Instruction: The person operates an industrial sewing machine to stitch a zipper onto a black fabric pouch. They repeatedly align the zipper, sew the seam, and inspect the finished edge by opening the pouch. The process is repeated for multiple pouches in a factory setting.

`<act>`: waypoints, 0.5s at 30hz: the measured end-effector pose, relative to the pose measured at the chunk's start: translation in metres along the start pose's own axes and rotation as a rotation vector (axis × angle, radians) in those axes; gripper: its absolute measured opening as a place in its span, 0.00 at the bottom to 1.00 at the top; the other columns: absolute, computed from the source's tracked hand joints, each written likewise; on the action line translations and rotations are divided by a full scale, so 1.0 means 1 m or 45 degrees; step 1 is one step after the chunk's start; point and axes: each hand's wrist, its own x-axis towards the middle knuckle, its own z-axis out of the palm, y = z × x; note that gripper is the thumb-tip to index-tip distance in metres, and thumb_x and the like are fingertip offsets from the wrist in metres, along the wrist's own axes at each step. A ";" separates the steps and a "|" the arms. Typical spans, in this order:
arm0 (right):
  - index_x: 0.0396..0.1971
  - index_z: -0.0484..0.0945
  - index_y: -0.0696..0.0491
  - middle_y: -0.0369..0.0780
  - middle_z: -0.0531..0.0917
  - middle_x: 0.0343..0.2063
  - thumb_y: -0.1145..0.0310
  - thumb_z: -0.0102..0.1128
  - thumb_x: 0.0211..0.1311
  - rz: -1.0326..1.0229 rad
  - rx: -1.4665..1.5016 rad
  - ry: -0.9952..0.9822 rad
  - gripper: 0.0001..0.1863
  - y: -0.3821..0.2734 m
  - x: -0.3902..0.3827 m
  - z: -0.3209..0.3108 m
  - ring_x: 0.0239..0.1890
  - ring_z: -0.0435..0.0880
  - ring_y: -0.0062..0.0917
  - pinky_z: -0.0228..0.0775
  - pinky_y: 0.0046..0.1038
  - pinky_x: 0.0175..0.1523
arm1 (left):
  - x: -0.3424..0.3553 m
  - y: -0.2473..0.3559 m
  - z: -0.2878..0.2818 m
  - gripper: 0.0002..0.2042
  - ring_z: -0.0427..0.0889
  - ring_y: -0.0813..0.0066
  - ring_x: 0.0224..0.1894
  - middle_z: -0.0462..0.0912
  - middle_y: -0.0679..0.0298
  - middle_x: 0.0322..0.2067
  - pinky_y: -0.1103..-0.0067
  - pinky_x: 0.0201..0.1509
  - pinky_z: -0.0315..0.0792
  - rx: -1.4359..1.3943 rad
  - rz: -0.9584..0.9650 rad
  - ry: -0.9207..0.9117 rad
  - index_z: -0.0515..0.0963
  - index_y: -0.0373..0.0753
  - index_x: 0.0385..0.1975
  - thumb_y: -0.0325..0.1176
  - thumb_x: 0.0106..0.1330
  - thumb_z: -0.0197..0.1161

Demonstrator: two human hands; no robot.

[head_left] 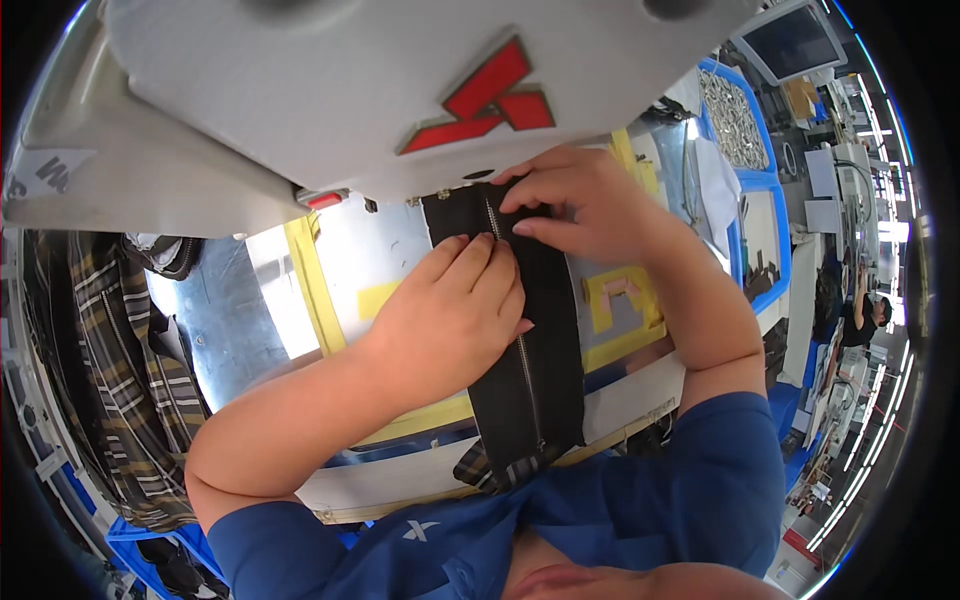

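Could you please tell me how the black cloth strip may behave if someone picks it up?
The black cloth strip would probably be floppy, as it looks like flat, thin fabric. The zipper along its length, which looks metallic, may make that line a little stiffer and heavier. Its flat shape suggests it is unlikely to roll.

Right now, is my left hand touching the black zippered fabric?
Touching: head view shows the left hand resting on the black zippered fabric, covering part of its metal zipper.
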 end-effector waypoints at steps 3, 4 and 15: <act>0.43 0.87 0.57 0.43 0.86 0.54 0.73 0.72 0.60 -0.035 -0.065 0.013 0.12 -0.002 -0.001 0.004 0.48 0.89 0.37 0.84 0.34 0.50 | -0.001 0.000 0.002 0.24 0.82 0.51 0.58 0.83 0.49 0.54 0.61 0.66 0.74 -0.009 -0.001 0.009 0.83 0.30 0.48 0.43 0.59 0.75; 0.44 0.87 0.57 0.43 0.86 0.54 0.72 0.72 0.61 -0.055 -0.088 0.031 0.12 -0.003 -0.001 0.007 0.50 0.88 0.39 0.84 0.35 0.52 | -0.001 0.000 0.002 0.24 0.82 0.51 0.58 0.83 0.49 0.53 0.61 0.66 0.74 -0.014 -0.002 0.013 0.83 0.30 0.47 0.43 0.59 0.75; 0.47 0.88 0.56 0.40 0.88 0.52 0.69 0.71 0.64 -0.176 -0.243 0.161 0.13 -0.001 0.000 0.021 0.52 0.88 0.38 0.82 0.36 0.57 | -0.001 -0.001 0.003 0.23 0.82 0.51 0.57 0.83 0.49 0.53 0.61 0.65 0.76 -0.023 0.006 0.029 0.83 0.31 0.46 0.43 0.59 0.75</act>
